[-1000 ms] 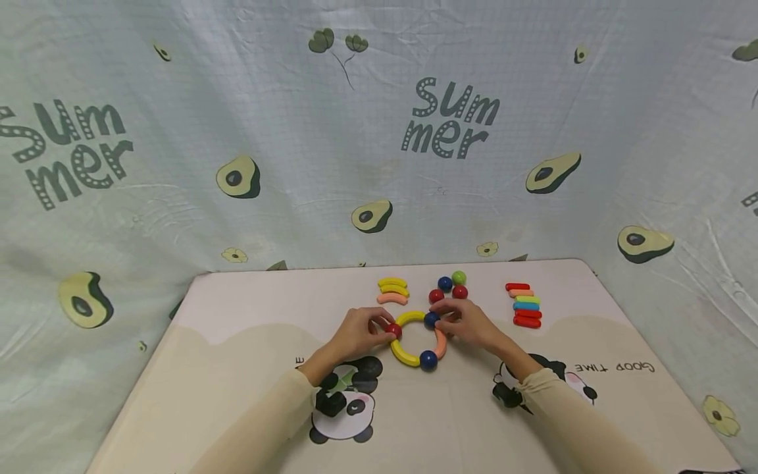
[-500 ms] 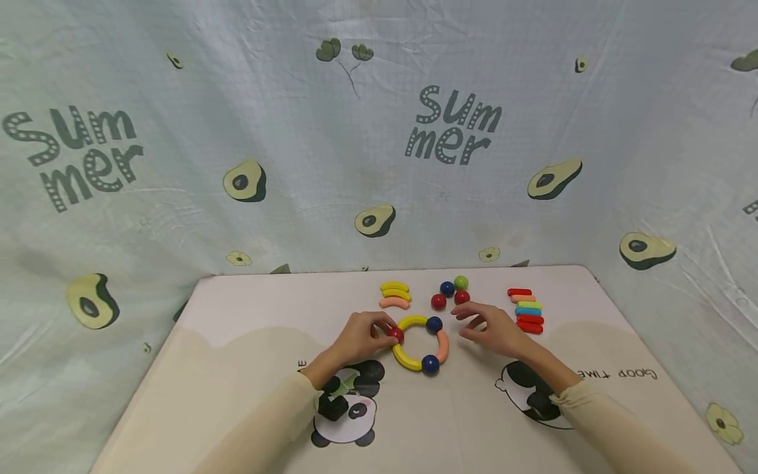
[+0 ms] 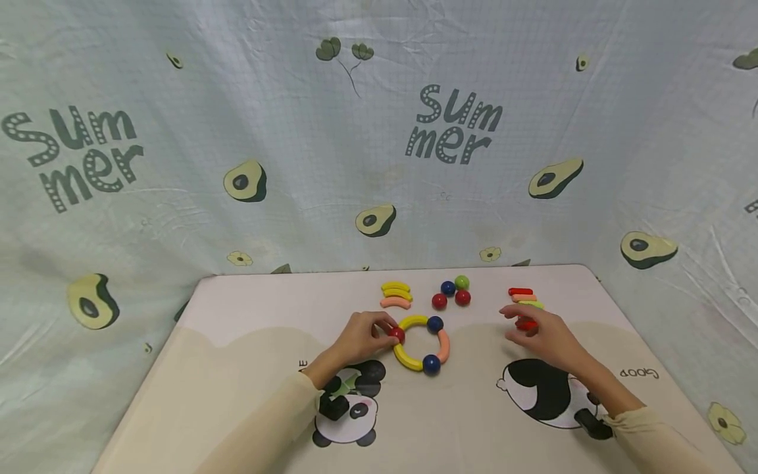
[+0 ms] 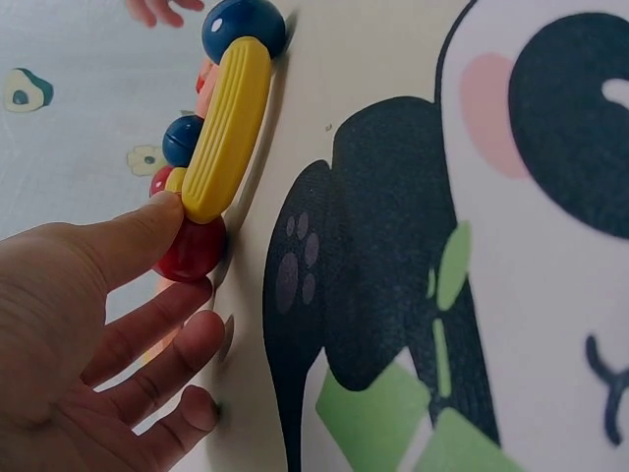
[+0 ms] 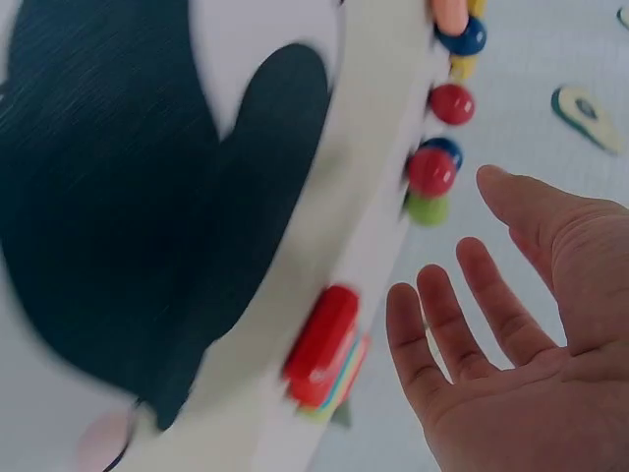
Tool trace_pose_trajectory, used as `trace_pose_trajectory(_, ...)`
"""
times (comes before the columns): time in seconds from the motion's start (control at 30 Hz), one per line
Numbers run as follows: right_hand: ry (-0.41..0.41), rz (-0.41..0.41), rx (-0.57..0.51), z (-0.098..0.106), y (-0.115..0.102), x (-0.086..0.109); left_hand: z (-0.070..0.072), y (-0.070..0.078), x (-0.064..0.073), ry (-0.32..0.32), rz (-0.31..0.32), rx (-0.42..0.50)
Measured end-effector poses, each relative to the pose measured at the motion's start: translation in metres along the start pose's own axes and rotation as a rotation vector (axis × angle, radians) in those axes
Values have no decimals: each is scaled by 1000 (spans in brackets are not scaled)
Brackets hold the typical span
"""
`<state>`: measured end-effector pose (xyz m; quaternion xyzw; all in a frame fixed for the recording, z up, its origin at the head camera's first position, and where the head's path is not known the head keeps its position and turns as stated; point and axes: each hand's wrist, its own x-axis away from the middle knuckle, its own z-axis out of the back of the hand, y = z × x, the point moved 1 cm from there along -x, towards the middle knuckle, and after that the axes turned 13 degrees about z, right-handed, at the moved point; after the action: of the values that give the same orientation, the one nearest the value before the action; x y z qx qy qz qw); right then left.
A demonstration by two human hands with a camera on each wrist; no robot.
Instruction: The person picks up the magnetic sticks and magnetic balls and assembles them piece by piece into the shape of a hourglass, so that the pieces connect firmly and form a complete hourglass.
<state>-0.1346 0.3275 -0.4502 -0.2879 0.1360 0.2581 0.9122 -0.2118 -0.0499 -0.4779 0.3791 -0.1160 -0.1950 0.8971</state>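
On the table lies a ring of curved sticks and balls. Its yellow curved sticks (image 3: 408,359) meet a red ball (image 4: 191,251) on the left, and a salmon curved stick (image 3: 443,346) joins two blue balls (image 3: 431,365) on the right. My left hand (image 3: 368,336) pinches the red ball between thumb and fingers at the ring's left side. Over at the right, my right hand (image 3: 547,336) hovers with spread fingers by a row of short coloured sticks (image 3: 521,291), partly covering it. Nothing is in that hand.
Behind the ring lie yellow and salmon curved sticks (image 3: 395,294). Loose red balls (image 3: 463,297), a blue ball (image 3: 448,288) and a green ball (image 3: 462,282) sit right of them. A patterned cloth (image 3: 296,131) hangs behind the panda-printed table (image 3: 249,368).
My right hand has let go of the ring's upper blue ball and moved right to the row of short sticks. My left hand stays on the red ball.
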Motion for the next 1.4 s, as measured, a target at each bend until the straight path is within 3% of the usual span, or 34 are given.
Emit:
trace_pose_trajectory(0.3,24,-125,72,13,24,23,1,-2,0,-15,-2,8)
trace_pose_trajectory(0.63,10,-203,104,13,41,29,1,-2,-1,-16,1,12)
trace_pose_trajectory(1.2,-46,-144,82,4,40,17,1,-1,0,-10,-8,2)
trace_pose_trajectory(1.4,-130,-107,44,3,41,13,0,-1,-1,-10,-8,5)
